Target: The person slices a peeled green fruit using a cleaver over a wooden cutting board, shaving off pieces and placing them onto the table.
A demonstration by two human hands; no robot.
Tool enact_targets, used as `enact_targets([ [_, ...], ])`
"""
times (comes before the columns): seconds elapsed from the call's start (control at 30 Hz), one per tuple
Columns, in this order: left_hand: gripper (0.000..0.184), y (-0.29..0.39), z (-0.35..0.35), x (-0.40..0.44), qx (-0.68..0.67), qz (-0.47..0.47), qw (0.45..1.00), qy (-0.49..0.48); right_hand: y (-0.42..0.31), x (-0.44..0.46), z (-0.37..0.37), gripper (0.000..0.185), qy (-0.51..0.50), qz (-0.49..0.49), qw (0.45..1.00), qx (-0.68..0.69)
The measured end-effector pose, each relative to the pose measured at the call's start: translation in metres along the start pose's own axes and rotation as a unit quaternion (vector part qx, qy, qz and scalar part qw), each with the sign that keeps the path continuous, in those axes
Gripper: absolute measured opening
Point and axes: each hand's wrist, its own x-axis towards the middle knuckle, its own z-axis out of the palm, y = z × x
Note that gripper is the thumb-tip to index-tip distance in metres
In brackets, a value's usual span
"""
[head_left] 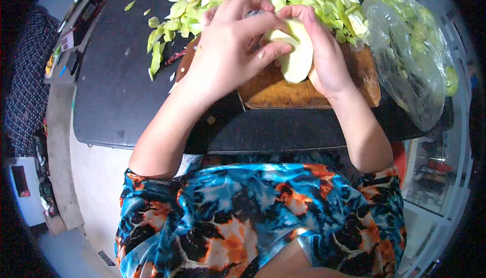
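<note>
A pale green, peeled fruit or vegetable is held over a brown wooden board. My right hand wraps round its right side, fingers curled over the top. My left hand is closed at its left side, with the thumb bent against the pale flesh. A small grey bit shows between the left fingers, too hidden to name. Behind both hands spreads a large heap of thin green and whitish slices. The left hand covers part of the heap and of the board.
The black table has a rounded front edge close to my body. On the right, a clear plastic bag with green produce inside hangs partly over the edge. Stray slices lie left of the heap, near a small reddish object.
</note>
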Motion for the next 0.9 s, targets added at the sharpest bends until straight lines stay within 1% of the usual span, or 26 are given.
enact_targets([
  [0.07, 0.026, -0.003, -0.005, 0.002, -0.020, 0.018, 0.999, 0.039, -0.007, -0.001, 0.002, 0.040, -0.005, -0.014, 1.000, 0.003],
  [0.1, 0.024, -0.002, -0.009, 0.004, 0.006, 0.008, 0.998, 0.058, -0.011, -0.002, 0.003, 0.039, -0.008, -0.021, 1.000, 0.004],
  [0.17, 0.021, -0.002, -0.008, 0.006, -0.057, -0.024, 0.991, 0.116, -0.018, -0.005, 0.000, 0.037, -0.030, -0.010, 0.999, 0.001],
  [0.2, 0.021, -0.007, -0.007, 0.006, -0.040, -0.012, 0.991, 0.129, -0.019, -0.004, -0.001, 0.037, -0.036, -0.005, 0.999, -0.012],
  [0.23, 0.024, -0.005, -0.006, 0.005, -0.185, -0.086, 0.971, 0.123, -0.020, -0.003, -0.002, 0.037, -0.043, 0.001, 0.999, -0.025],
  [0.27, 0.027, 0.000, -0.003, 0.006, -0.325, -0.156, 0.926, 0.115, -0.014, -0.001, -0.004, 0.037, -0.038, -0.011, 0.998, -0.039],
  [0.3, 0.030, 0.004, -0.002, 0.006, -0.457, -0.222, 0.855, 0.104, -0.011, 0.000, -0.005, 0.037, -0.037, 0.000, 0.999, -0.026],
  [0.33, 0.031, 0.000, 0.001, 0.006, -0.444, -0.222, 0.862, 0.106, -0.008, 0.001, -0.005, 0.037, -0.035, 0.011, 0.999, -0.012],
  [0.37, 0.030, -0.004, 0.002, 0.005, -0.453, -0.222, 0.854, 0.126, -0.007, 0.001, -0.004, 0.037, -0.034, 0.025, 0.999, 0.002],
  [0.43, 0.028, -0.014, 0.001, 0.006, -0.472, -0.220, 0.838, 0.165, -0.014, 0.004, 0.007, 0.034, -0.019, 0.003, 1.000, -0.012],
  [0.47, 0.024, -0.021, -0.001, 0.009, -0.500, -0.221, 0.809, 0.214, -0.020, 0.005, 0.010, 0.033, -0.018, -0.001, 1.000, -0.020],
  [0.5, 0.023, -0.017, -0.010, 0.014, -0.545, -0.282, 0.739, 0.278, -0.023, 0.006, 0.011, 0.033, -0.017, -0.004, 0.999, -0.029],
  [0.53, 0.024, -0.032, -0.020, 0.011, -0.562, -0.246, 0.735, 0.291, -0.022, 0.004, 0.014, 0.034, -0.008, 0.001, 0.994, -0.110],
  [0.57, 0.026, -0.055, -0.033, 0.007, -0.578, -0.208, 0.729, 0.302, -0.016, 0.004, 0.018, 0.037, -0.062, -0.031, 0.969, -0.235],
  [0.6, 0.027, -0.073, -0.045, 0.003, -0.621, -0.183, 0.707, 0.285, -0.015, 0.000, 0.029, 0.038, -0.095, -0.021, 0.918, -0.384],
  [0.63, 0.028, -0.086, -0.055, 0.000, -0.662, -0.158, 0.682, 0.269, -0.015, -0.004, 0.044, 0.038, -0.125, -0.009, 0.842, -0.524],
  [0.67, 0.026, -0.095, -0.058, -0.005, -0.609, -0.164, 0.721, 0.287, -0.013, -0.007, 0.055, 0.039, -0.157, -0.027, 0.804, -0.573],
  [0.7, 0.025, -0.077, -0.051, -0.004, -0.186, -0.210, 0.916, 0.288, -0.010, -0.008, 0.066, 0.040, -0.188, -0.046, 0.762, -0.618],
  [0.73, 0.024, -0.085, -0.052, -0.002, -0.406, -0.209, 0.829, 0.324, -0.001, -0.009, 0.077, 0.040, -0.196, -0.088, 0.731, -0.647],
  [0.77, 0.023, -0.095, -0.055, -0.001, -0.602, -0.195, 0.696, 0.340, 0.000, -0.009, 0.091, 0.035, -0.193, -0.132, 0.722, -0.652],
  [0.8, 0.022, -0.091, -0.049, -0.003, -0.462, -0.192, 0.804, 0.322, -0.001, -0.004, 0.103, 0.030, -0.174, -0.165, 0.718, -0.654],
  [0.83, 0.023, -0.077, -0.052, 0.001, -0.573, -0.196, 0.713, 0.353, -0.001, 0.003, 0.113, 0.026, -0.156, -0.197, 0.714, -0.654],
  [0.87, 0.025, -0.067, -0.052, 0.004, -0.479, -0.200, 0.768, 0.374, 0.005, 0.016, 0.115, 0.022, -0.132, -0.234, 0.719, -0.641],
  [0.9, 0.028, -0.062, -0.052, 0.007, -0.379, -0.200, 0.814, 0.391, 0.002, 0.027, 0.119, 0.025, -0.160, -0.181, 0.702, -0.670],
])
